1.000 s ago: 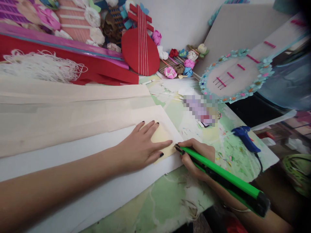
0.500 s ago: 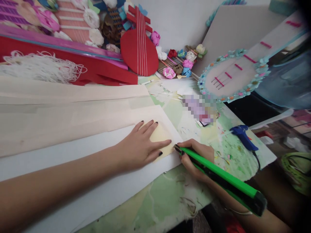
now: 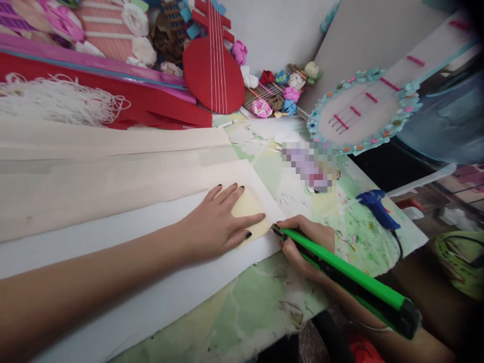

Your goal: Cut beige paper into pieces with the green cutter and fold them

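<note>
My left hand (image 3: 217, 219) lies flat with fingers spread on a pale yellow piece of card (image 3: 251, 207), pressing it onto a white board (image 3: 147, 267). Between my right thumb and fingers is a green utility knife (image 3: 351, 272), its black handle end slanting toward me. My right hand (image 3: 302, 237) grips it near the front, close to the board's right corner. The knife's tip is at the card's right end, near the board's lower edge. How far the blade goes into the board cannot be made out.
Long cream sheets (image 3: 94, 181) lie beyond the board. A blue glue gun (image 3: 380, 209) rests on the paint-stained table (image 3: 260, 297). Behind stand a red lute-shaped craft (image 3: 214, 75), white strings (image 3: 64, 98), paper flowers (image 3: 260, 107) and a flower-edged white lute-shaped craft (image 3: 359, 116).
The whole view has shifted slightly. The knife's tip sits a little farther right against the card, and its handle end has swung slightly right. My left hand keeps its place on the card.
</note>
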Motion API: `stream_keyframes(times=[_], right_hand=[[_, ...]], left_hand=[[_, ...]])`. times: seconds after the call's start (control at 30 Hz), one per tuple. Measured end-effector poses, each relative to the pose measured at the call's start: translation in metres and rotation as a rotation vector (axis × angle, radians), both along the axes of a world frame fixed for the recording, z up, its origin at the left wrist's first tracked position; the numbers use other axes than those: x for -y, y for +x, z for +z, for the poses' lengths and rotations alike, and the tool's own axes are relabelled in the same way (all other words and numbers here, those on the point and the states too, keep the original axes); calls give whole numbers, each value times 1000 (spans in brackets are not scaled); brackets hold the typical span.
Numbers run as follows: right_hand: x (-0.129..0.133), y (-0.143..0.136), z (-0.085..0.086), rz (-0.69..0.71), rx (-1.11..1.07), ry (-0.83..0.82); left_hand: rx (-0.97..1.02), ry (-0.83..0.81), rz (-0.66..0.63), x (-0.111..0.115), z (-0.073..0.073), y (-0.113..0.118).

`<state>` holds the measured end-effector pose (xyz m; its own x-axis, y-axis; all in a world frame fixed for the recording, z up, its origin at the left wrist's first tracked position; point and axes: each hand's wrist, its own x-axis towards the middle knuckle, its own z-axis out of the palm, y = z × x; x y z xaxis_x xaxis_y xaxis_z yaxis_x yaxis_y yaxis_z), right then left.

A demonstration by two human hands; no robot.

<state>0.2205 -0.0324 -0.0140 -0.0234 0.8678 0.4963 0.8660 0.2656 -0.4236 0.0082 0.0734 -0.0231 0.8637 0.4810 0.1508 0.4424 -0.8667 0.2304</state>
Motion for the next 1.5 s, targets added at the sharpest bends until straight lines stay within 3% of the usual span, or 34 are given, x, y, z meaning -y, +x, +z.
stream_keyframes(times=[0.37, 0.6, 0.73, 0.83, 0.97, 1.23, 1.33, 1.5], right_hand=[[4, 2, -1, -2, 10, 51], [7, 7, 5, 75, 113, -47], [9, 5, 4, -1, -24, -34], [4, 9, 4, -20, -332, -39], [-16, 19, 14, 4, -655, 45], [-80, 4, 48, 63, -823, 12], [-110, -7, 43, 130, -967, 9], [-144, -18, 18, 167, -1201, -87]], left_hand=[[-2, 15, 3, 0, 0, 0], [0, 15, 1, 0, -1, 0], [-1, 8, 0, 0, -1, 0], [-8, 3, -6, 0, -1, 0], [12, 4, -8, 0, -1, 0], [25, 20, -18, 0, 0, -1], [38, 26, -26, 0, 0, -3], [50, 45, -35, 0, 1, -5]])
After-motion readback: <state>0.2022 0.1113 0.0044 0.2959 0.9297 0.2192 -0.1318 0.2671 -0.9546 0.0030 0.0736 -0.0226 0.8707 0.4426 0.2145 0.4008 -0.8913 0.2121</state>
